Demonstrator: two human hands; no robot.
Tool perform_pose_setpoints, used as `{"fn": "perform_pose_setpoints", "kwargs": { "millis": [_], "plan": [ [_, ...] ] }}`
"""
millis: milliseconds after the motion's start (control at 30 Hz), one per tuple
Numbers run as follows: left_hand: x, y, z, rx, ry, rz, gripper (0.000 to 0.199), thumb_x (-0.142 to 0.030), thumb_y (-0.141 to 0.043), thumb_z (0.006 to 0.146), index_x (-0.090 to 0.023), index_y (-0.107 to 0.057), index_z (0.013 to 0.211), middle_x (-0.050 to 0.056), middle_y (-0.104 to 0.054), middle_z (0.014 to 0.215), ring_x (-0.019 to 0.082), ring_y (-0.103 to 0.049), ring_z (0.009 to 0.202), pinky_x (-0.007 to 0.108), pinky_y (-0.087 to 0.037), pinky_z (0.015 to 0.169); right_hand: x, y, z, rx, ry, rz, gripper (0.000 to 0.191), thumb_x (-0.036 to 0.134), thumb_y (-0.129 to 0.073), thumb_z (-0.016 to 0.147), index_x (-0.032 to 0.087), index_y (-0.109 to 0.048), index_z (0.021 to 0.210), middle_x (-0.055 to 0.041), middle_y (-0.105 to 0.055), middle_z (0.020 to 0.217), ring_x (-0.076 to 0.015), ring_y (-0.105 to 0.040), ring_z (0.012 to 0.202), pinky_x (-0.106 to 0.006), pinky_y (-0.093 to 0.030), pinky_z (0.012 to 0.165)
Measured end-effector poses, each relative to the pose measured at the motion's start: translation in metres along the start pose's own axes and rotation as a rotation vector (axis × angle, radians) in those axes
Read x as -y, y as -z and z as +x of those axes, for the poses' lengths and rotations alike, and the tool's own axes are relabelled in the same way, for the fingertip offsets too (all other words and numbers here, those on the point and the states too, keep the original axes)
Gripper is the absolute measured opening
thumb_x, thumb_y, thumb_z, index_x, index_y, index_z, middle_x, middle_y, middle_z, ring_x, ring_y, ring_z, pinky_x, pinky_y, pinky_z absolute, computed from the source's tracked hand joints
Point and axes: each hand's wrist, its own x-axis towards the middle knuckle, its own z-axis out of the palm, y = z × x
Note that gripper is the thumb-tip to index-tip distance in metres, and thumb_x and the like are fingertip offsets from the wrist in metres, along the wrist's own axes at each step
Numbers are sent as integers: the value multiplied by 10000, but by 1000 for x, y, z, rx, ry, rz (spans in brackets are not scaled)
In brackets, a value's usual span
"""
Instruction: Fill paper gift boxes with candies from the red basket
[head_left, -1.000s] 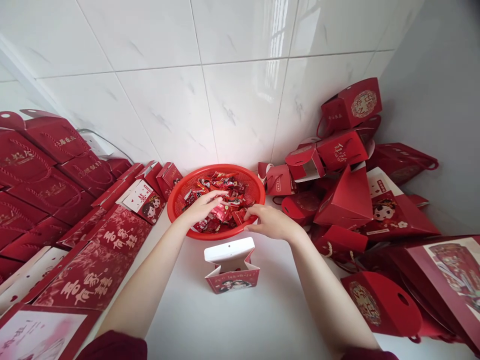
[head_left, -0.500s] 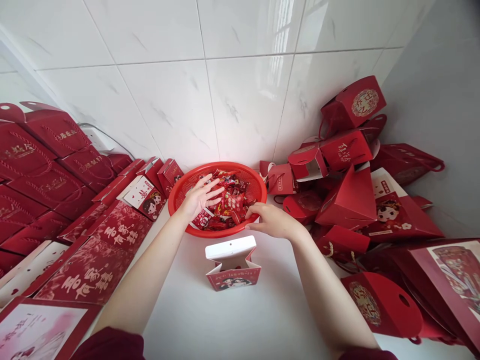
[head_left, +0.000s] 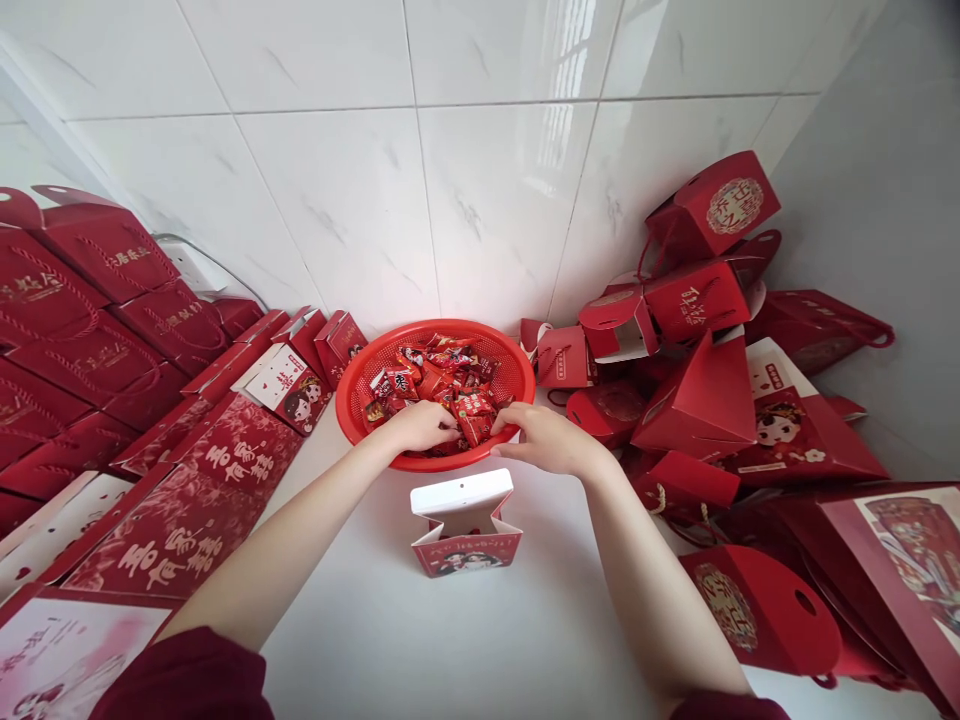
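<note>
A red plastic basket (head_left: 351, 405) full of red-wrapped candies (head_left: 450, 372) stands against the wall. Down among the wrappers at the front of the basket is my left hand (head_left: 424, 427), its fingers curled and the tips hidden, so what it grips does not show. My right hand (head_left: 546, 438) holds the basket's rim at the right front, thumb outside and fingers over the edge. Just in front of the basket, an open red gift box (head_left: 469, 555) stands upright with its white flap (head_left: 461, 491) raised. Its inside is mostly in shadow, and neither hand touches it.
Red gift boxes with rope handles (head_left: 82, 350) are stacked on the left, beside flat-topped boxes (head_left: 184, 545). A loose pile of red boxes (head_left: 694, 400) fills the right side. A white tiled wall (head_left: 495, 210) rises behind, with a power socket (head_left: 196, 268) at left.
My left hand has gone from spread above the candies to curled down among them at the front of the basket. My right hand stays on the rim.
</note>
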Motion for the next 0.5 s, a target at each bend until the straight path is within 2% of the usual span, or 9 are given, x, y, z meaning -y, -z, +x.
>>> {"fn": "perform_pose_setpoints", "kwargs": {
  "millis": [100, 267, 400, 433, 500],
  "plan": [
    [-4, 3, -3, -94, -2, -13, 298, -421, -593, 798, -196, -652, 612, 5, -655, 616, 168, -568, 592, 268, -389, 601, -1, -1, 0, -4, 6, 9, 184, 385, -682, 838, 254, -676, 968, -34, -667, 1018, -209, -614, 935, -307, -460, 821],
    [-13, 9, -10, -293, 18, -124, 307, -437, -458, 904, -188, -593, 785, 4, -668, 755, 170, -608, 693, 261, -442, 643, 0, 0, 0, 0, 15, 7, 170, 384, -674, 846, 253, -679, 955, -32, -668, 1011, -204, -614, 924, -300, -458, 808],
    [-14, 9, -14, -355, 28, -220, 313, -453, -429, 930, -186, -584, 883, 10, -661, 742, 160, -622, 630, 270, -484, 630, 3, 1, -1, 8, -3, -14, 171, 381, -676, 842, 250, -675, 951, -34, -674, 1013, -207, -618, 923, -298, -455, 791],
    [-14, 8, -15, -362, 28, -245, 309, -438, -412, 938, -184, -587, 957, 25, -679, 798, 159, -637, 633, 274, -498, 629, 3, 1, -1, 11, -6, -17, 170, 378, -674, 843, 249, -674, 954, -34, -674, 1015, -208, -618, 924, -296, -454, 781],
    [-13, 6, -15, -379, 7, -293, 334, -366, -412, 935, -206, -529, 1204, 77, -684, 1081, 170, -690, 772, 278, -536, 684, 4, 1, -1, 16, -14, -16, 176, 378, -664, 849, 248, -673, 967, -34, -673, 1022, -205, -618, 917, -291, -453, 749]
  ]
}}
